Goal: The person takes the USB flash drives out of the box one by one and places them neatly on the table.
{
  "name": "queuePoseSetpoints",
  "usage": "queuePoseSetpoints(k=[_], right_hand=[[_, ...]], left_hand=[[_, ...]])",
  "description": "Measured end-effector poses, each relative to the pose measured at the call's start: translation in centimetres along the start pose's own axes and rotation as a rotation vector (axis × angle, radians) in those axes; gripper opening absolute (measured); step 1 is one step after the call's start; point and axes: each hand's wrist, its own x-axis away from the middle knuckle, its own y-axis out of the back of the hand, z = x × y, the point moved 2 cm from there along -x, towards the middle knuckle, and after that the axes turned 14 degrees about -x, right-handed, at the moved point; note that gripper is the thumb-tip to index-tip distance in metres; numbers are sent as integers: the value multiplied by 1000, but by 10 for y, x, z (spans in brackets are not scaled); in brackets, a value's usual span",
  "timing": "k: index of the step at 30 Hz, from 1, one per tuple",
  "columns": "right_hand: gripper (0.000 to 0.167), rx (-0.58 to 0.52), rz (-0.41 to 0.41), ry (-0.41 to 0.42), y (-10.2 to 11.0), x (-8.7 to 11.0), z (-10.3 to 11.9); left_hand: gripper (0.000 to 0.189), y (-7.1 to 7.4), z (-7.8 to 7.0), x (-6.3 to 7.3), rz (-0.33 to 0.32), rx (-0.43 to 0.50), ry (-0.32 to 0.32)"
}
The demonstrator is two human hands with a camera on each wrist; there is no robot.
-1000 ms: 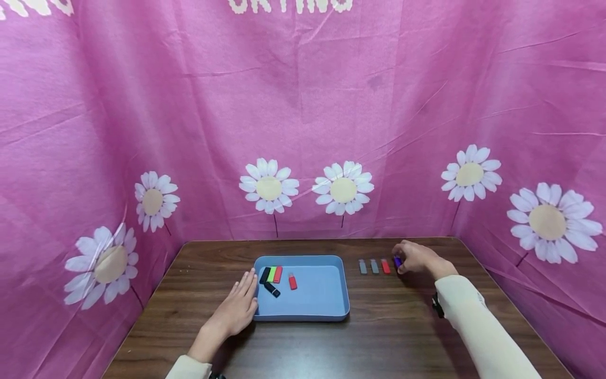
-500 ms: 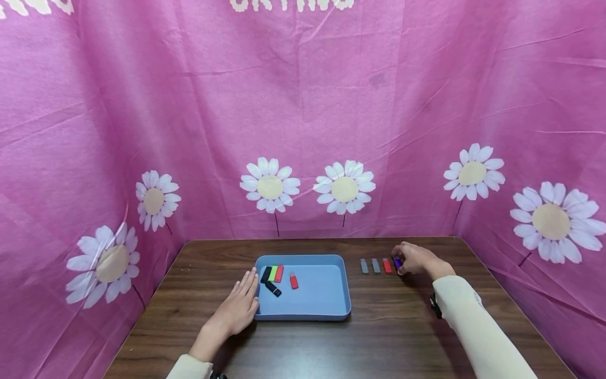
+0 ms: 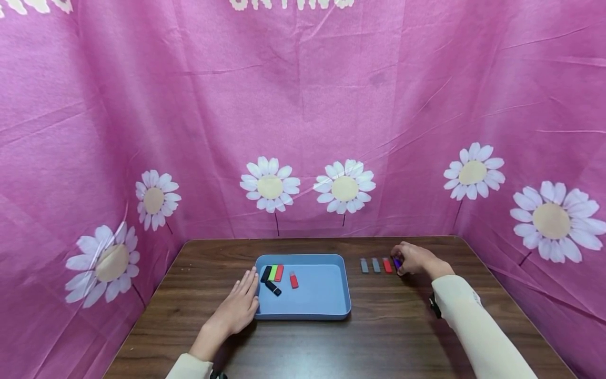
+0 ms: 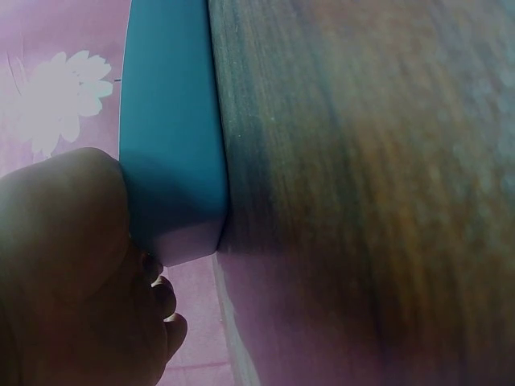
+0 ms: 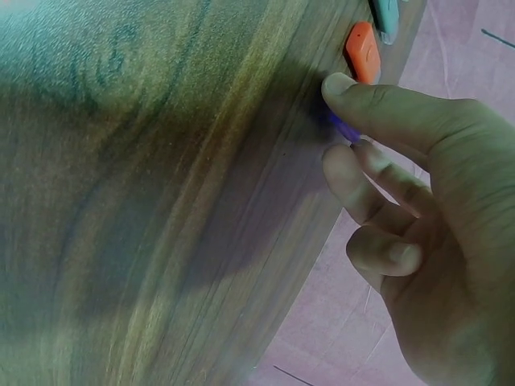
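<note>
"Hands first: what are the right hand and left hand doing?"

"The right has its thumb and fingers bent in around a purple USB stick, pinching it at the right-hand end of a row on the wooden surface. The left lies with fingers straight against the left side of the blue tray, gripping nothing."

"How will that stick handle?"

"Light and stiff, I'd judge, with a smooth shell that could slip. Pinch the long sides of its body. The red stick beside it and the grey sticks beyond have clear-looking ends; if this one matches, that end is probably the fragile part."

"And what can't you make out?"

"Fingers cover much of the purple one, so I can't tell whether it touches the surface. The left wrist view shows the tray's outer wall, none of its contents. From the head, the five sticks inside are too small for any markings to show. Farther out, lettering on the pink backdrop is cut off."
</note>
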Motion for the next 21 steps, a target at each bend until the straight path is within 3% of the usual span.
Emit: queuePoseSetpoints(k=[7,21], right_hand=[[58,-74,28,-41,2,4,1],[49,-62,16,-34,0,5,-5]], left_hand=[[61,-1,0,-1,1,-2,2],[62,-1,1,-1,4,-6,1]])
